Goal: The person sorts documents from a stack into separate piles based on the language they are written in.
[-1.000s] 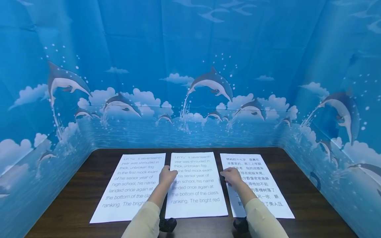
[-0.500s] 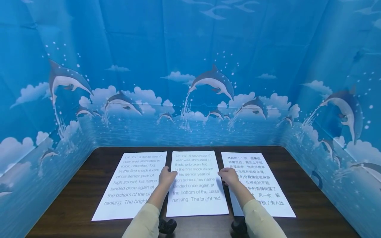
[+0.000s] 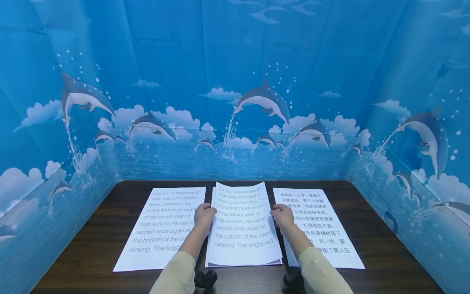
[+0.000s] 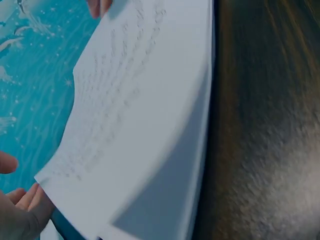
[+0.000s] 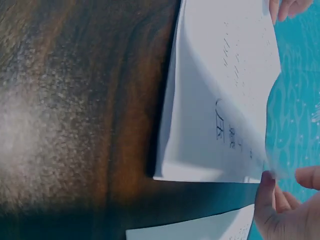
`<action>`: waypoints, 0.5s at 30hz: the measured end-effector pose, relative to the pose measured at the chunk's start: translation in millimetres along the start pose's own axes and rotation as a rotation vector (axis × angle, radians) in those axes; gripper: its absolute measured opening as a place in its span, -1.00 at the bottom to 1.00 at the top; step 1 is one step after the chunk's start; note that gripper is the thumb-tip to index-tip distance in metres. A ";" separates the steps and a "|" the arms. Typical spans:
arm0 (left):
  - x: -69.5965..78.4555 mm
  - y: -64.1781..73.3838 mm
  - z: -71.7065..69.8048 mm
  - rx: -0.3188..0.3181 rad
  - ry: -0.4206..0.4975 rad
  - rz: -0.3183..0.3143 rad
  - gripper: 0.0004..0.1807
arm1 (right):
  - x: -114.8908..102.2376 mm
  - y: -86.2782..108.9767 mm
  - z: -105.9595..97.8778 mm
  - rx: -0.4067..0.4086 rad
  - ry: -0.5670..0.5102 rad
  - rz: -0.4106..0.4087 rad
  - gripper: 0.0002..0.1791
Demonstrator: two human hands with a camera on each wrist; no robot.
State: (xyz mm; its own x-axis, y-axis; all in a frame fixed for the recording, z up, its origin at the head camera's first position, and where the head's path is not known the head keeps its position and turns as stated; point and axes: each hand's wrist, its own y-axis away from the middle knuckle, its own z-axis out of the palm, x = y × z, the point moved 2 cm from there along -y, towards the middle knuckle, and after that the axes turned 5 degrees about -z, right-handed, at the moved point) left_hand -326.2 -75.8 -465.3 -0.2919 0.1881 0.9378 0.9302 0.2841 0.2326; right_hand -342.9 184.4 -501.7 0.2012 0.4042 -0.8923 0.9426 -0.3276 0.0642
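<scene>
Pinching its left and right edges, the left hand [image 3: 203,215] and the right hand [image 3: 282,215], fingers bent, hold the top sheet [image 3: 242,220] bowed up over the lower sheets [image 5: 200,160] in the middle of the dark table [image 3: 84,245]. Chinese characters show on the lower sheets, which are mostly covered. On the left lies an English page [image 3: 158,224], its right side blocked by the left forearm [image 3: 192,242]; on the right lies a Chinese page [image 3: 332,224], its left side hidden behind the right forearm [image 3: 299,238]. Black devices [image 3: 206,279] sit near, beside the pale sleeves [image 3: 176,271], and a blue dolphin backdrop [image 3: 235,45] fills the far side
</scene>
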 end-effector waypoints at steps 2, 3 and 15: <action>4.3 9.2 -4.7 -0.008 0.013 -0.005 -0.50 | -10.8 12.9 -5.6 -0.004 -0.006 0.020 -0.57; 4.4 11.8 -6.5 -0.011 0.008 -0.014 -0.50 | -16.3 19.3 -8.5 -0.005 -0.011 0.036 -0.59; -7.5 16.2 -6.9 -0.064 -0.088 0.025 -0.56 | -28.2 40.4 -18.8 -0.049 0.028 0.061 -0.73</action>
State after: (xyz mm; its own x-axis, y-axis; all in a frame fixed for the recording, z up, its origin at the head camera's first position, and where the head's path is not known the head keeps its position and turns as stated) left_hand -307.5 -79.0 -466.8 -0.2845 0.2772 0.9177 0.9489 0.2180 0.2283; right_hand -305.4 175.8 -465.6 0.2655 0.4090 -0.8731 0.9401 -0.3106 0.1404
